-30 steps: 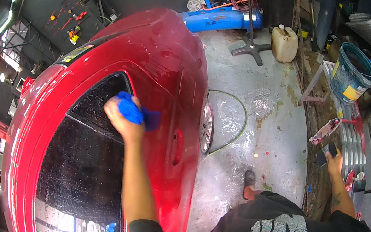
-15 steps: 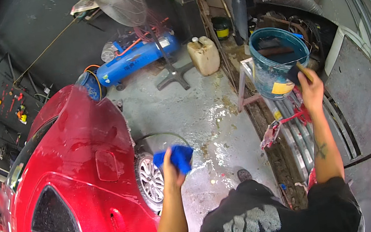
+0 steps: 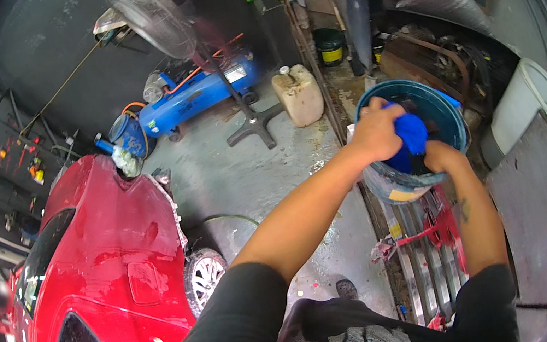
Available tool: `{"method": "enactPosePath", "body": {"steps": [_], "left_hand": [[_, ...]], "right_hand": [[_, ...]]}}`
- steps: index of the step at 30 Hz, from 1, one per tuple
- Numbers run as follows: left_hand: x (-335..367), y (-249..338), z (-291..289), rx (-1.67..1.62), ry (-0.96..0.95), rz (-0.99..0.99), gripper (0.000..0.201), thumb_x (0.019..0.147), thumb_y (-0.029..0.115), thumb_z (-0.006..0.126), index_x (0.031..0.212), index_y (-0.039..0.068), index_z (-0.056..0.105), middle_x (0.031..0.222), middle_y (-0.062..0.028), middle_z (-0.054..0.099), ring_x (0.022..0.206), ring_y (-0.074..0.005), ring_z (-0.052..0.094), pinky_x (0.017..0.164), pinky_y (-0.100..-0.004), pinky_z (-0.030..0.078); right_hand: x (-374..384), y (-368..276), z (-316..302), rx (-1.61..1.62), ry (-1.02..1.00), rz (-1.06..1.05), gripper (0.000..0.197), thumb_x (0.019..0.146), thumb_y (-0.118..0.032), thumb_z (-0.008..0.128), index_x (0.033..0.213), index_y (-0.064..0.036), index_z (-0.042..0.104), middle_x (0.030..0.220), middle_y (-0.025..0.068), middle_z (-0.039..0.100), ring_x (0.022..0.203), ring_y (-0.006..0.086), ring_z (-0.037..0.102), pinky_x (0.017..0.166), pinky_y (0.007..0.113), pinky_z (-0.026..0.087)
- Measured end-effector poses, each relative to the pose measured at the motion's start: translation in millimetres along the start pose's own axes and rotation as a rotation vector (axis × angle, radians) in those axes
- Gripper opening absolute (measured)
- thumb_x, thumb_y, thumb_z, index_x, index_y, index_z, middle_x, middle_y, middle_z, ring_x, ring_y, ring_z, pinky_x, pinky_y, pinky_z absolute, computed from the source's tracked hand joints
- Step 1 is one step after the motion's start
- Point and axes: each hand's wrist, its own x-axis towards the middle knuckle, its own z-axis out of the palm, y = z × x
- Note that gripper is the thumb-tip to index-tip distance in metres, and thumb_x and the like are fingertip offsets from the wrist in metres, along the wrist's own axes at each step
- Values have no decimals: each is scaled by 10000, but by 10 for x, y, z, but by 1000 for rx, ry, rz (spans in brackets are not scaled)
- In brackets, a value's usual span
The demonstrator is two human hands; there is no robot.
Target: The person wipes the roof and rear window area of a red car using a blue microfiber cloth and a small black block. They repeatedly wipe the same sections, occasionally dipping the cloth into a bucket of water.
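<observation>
A: What is seen, starting from the biggest thing?

B: A red car [image 3: 99, 270] is seen at about eight o'clock, its paint wet and streaked with suds, one wheel [image 3: 203, 277] turned toward the wet concrete floor [image 3: 245, 175]. At eleven o'clock a blue air compressor [image 3: 194, 97] is laid on its side, with a standing fan [image 3: 153, 18] before it and a pale plastic jerrycan [image 3: 299, 94] at twelve o'clock.

A: And where is the work being done?

B: At about two o'clock a teal bucket [image 3: 448, 122] is set on a red-framed stand [image 3: 433, 231]. A blue cloth [image 3: 412, 131] is held over the bucket's mouth, partly inside it.

A: How are the hands placed?

B: The left hand [image 3: 376, 132] is closed around the cloth from the nine o'clock side, its fingers curled over the bunched fabric. The right hand [image 3: 442, 157] is met at the rim below the cloth; whether its fingers are pinching the cloth or merely resting against the bucket cannot be told, since they are hidden inside.

A: How far along is the job judged to be?

B: The car's body appears already soaped, so part of the washing is judged done. The cloth is at the bucket, well apart from the car; suds remain on the panels, so rinsing or further wiping is judged left.
</observation>
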Motion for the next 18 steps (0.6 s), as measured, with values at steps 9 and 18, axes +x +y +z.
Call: {"method": "enactPosePath", "body": {"steps": [9,18], "left_hand": [[323,127,753,474,-664,-260,1296,612,768,959,1655,133,527,1641,-268,466,1500,-527,495,1180,-719,435],[372,-266,1606,607,-740,-256,812,860,524,894,1561,164,699,1688,-171,569,1571,-410,515,1246,-711,393]], "right_hand": [[-262,-53,-27,20,281,-31,370,952,-38,732,1322,-33,729,1289,275,756,1240,480,706,1076,554,551],[-147,23,113,-4,383,23,510,1032,-15,681,1537,-24,614,1382,305,720,1313,489,672,1099,531,534]]}}
